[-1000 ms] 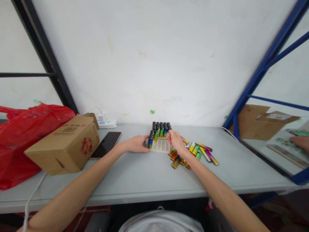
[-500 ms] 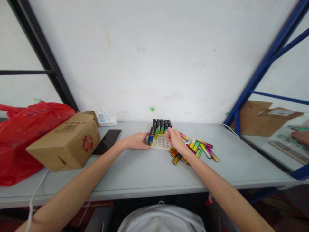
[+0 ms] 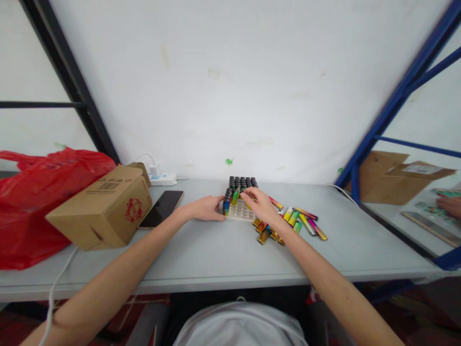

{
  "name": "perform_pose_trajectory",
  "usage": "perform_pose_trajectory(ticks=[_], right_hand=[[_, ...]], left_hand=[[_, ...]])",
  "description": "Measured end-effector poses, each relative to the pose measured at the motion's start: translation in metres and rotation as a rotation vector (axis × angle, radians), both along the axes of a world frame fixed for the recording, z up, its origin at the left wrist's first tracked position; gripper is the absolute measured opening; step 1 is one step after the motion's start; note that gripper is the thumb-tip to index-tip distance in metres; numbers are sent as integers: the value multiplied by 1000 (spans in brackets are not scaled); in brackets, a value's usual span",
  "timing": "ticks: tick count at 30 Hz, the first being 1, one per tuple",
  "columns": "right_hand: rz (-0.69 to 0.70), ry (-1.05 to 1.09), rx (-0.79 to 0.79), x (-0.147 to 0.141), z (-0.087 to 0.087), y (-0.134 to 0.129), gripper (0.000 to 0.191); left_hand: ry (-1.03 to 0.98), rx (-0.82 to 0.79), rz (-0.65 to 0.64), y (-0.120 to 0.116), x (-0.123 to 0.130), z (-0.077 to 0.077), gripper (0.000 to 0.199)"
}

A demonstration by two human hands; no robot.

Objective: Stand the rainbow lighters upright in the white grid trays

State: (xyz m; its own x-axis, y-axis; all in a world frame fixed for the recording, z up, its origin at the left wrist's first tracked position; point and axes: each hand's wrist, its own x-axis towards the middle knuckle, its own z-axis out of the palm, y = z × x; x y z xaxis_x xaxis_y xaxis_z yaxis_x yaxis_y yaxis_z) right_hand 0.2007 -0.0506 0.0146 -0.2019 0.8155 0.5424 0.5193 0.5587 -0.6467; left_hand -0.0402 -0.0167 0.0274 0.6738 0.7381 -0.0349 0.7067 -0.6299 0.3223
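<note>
A white tray [image 3: 240,211] with rows of holes lies on the table. Colourful lighters with dark tops [image 3: 243,180] stand upright in its back rows and down its left side. My left hand [image 3: 209,208] is at the tray's left edge, thumb and fingers curved around the corner beside the standing lighters. Over the middle of the tray, my right hand [image 3: 260,203] pinches at a lighter [image 3: 238,191] that stands taller than those around it; the fingers partly hide it. Loose lighters [image 3: 264,235] lie in a pile right of the tray, partly under my right forearm.
On the left are a phone [image 3: 161,209], a cardboard box [image 3: 104,206], a red plastic bag [image 3: 25,206] and a power strip [image 3: 163,179]. Blue frame bars [image 3: 355,180] rise at the right. Beyond them are an open carton [image 3: 392,178] and another person's hand [image 3: 450,205].
My right hand has shifted slightly left and back over the tray, bringing a lighter to the row by the standing ones. My left hand stays at the tray. The view has tilted slightly.
</note>
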Motion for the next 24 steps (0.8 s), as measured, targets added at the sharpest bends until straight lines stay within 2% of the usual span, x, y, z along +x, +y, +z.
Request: perform_pose_trajectory(ticks=[4, 10, 15, 20, 24], right_hand=[[-96, -119, 175, -1, 2, -4, 36], [-95, -108, 68, -4, 4, -7, 32], [-56, -332, 69, -6, -1, -1, 29], [-151, -564, 103, -9, -2, 2, 26], [-111, -633, 102, -9, 0, -1, 24]], left_hand=[[0, -6, -8, -1, 1, 1, 59], [-7, -10, -10, -2, 0, 3, 61], [-16, -2, -12, -2, 1, 2, 64], [-12, 4, -15, -1, 0, 1, 62], [-2, -2, 2, 0, 0, 1, 61]])
